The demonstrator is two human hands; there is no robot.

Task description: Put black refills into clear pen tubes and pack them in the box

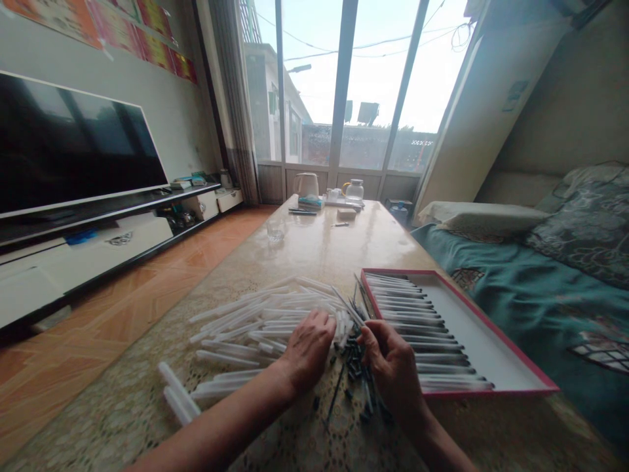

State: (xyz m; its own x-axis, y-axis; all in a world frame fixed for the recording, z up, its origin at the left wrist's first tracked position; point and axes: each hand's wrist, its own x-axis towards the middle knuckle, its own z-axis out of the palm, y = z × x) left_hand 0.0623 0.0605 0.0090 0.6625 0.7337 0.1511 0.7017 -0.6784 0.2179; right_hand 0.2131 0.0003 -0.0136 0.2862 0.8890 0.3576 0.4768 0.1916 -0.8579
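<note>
My right hand (393,360) pinches a slim, pale stick like a pen barrel (350,305), which points up and to the left. My left hand (309,344) is closed, its fingertips bent down among small whitish pieces (344,324); what it grips, if anything, is hidden. Under and left of it spreads a loose pile of translucent white tubes (230,321). Between the hands lie small black caps (352,360) and thin dark rods (336,392). Right of my right hand, a red-rimmed shallow box (511,341) holds a row of pen-like sticks with dark ends (407,308).
The long table (324,252) has a patterned cover. At its far end stand a kettle (307,185), a glass jug (354,190) and small items. A clear glass (275,231) stands nearer. A sofa (472,255) runs along the right, a TV cabinet (98,255) along the left.
</note>
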